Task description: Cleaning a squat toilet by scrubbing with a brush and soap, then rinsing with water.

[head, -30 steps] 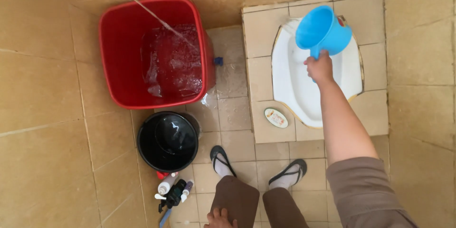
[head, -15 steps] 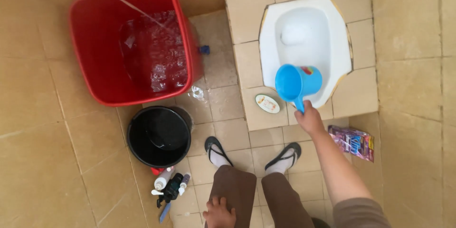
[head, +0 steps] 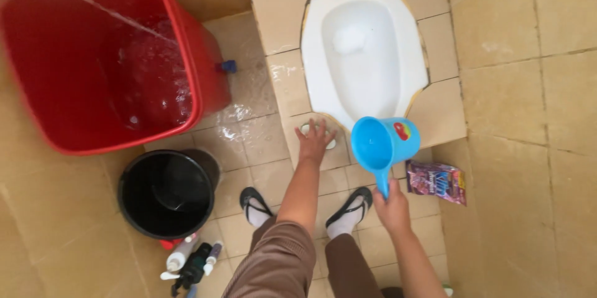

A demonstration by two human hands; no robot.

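My right hand (head: 393, 210) grips the handle of a blue plastic scoop (head: 380, 143), held above the tiled floor just in front of the white squat toilet (head: 364, 49). My left hand (head: 314, 142) reaches forward with fingers spread over a small white oval object (head: 304, 129) lying on the raised tile step, and mostly hides it. My feet in black sandals (head: 349, 207) stand below the step.
A big red tub (head: 186, 43) at the left takes a thin stream of water. A black bucket (head: 166, 193) sits below it, with several bottles (head: 186, 261) beside it. A purple sachet (head: 436, 181) lies at the right by the wall.
My left hand left my knee and reached out onto the oval object on the step. My right hand drew the scoop back from over the toilet bowl toward me.
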